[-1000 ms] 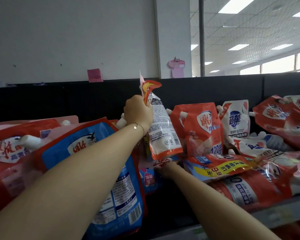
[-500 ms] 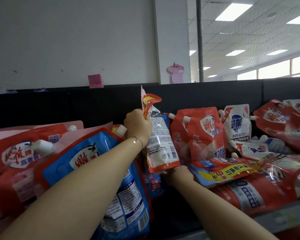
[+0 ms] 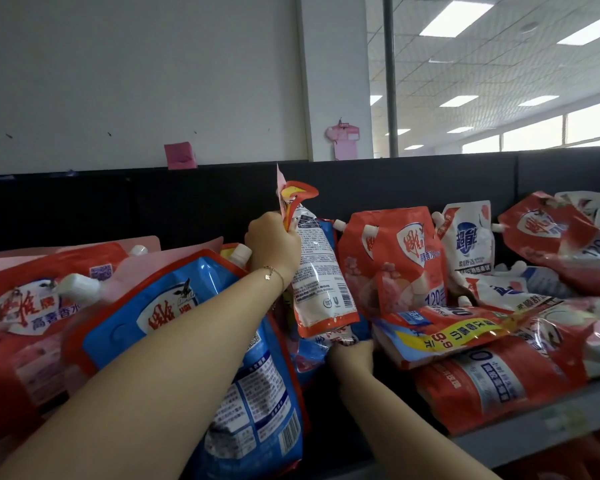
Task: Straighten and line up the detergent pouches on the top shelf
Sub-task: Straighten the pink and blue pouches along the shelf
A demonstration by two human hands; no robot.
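Right now the left hand (image 3: 274,244) has its fingers curled tight round the crimped top of the held pouch (image 3: 321,271). The pouch stands nearly upright, back label outward, in the middle of the top shelf (image 3: 534,426) against the black back panel (image 3: 413,181). The right hand (image 3: 352,353) is at the pouch's bottom edge with its fingers tucked in among the packs, so I cannot tell whether they pinch anything or only push.

Risks, as I judge them:
- The held pouch is soft and gripped only by its top seam, and its base seems to sit on other packs. It may fold or slump once let go.
- The blue pouch (image 3: 201,341) leans forward under the left forearm and seems to reach the shelf's front edge. A nudge from that arm could tip it off.
- The flat pouch (image 3: 440,337) beside the right hand lies on a slick heap and could slide forward if the packs below are disturbed.

Writing:
- The held pouch shows a barcode and fine print too small to read.
- The red pouch (image 3: 392,261) to its right carries a shield logo and "120".
- The white pouch (image 3: 468,240) reads 超能.
- The flat pouch's yellow band shows "9.9 元", upside down.
- The far-left pouch (image 3: 32,306) reads 高奢香水.
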